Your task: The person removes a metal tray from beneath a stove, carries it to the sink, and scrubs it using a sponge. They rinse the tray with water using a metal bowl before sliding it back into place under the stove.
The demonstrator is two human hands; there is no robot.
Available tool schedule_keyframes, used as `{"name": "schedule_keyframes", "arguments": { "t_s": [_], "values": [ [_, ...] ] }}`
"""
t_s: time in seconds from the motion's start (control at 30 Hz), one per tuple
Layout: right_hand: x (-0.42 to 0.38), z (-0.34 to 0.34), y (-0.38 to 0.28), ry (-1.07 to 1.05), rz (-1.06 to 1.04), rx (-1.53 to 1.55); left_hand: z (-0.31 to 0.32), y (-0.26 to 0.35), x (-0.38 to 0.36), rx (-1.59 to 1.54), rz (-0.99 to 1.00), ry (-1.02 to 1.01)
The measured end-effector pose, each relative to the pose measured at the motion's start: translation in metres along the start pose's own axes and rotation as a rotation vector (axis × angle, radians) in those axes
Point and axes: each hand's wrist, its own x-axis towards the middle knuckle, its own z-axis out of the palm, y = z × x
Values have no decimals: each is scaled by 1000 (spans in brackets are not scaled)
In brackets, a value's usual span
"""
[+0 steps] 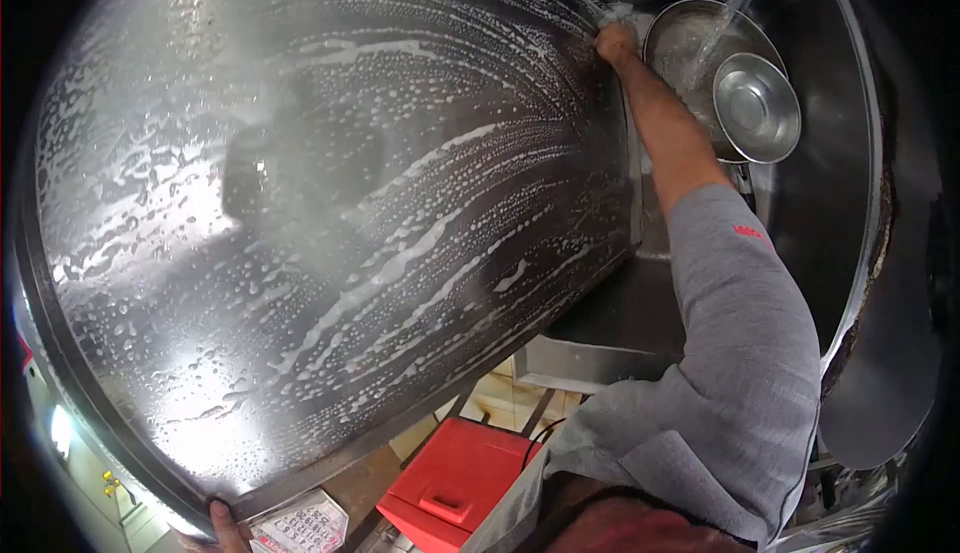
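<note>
A huge soapy round steel vessel (330, 213) is tipped on edge, left hand (228, 528) clamped on its lower rim to steady it while the right hand (616, 43), seemingly gripping a scrubber, presses its far edge beside two steel bowls (755, 108) under running water (735, 3).

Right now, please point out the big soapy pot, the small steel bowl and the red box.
big soapy pot (330, 213), head view, middle of its sudsy outer wall.
small steel bowl (756, 108), head view, centre of its inside.
red box (455, 478), head view, top of its lid.
</note>
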Motion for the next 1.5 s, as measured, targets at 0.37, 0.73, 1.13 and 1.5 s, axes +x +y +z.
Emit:
{"name": "schedule_keyframes", "arguments": {
  "t_s": [0.37,0.73,1.13,1.5],
  "values": [
    [-291,-32,73,-539,-109,4,13,-18,13,-165,202,113],
    [-297,-17,111,-820,-643,-447,20,-40,30,-212,296,-49],
    [-424,-209,-222,-641,-891,428,33,-72,67,-136,527,19],
    [-349,-134,-167,264,-1155,723,41,-71,53,-191,351,-6]
  ]
}}
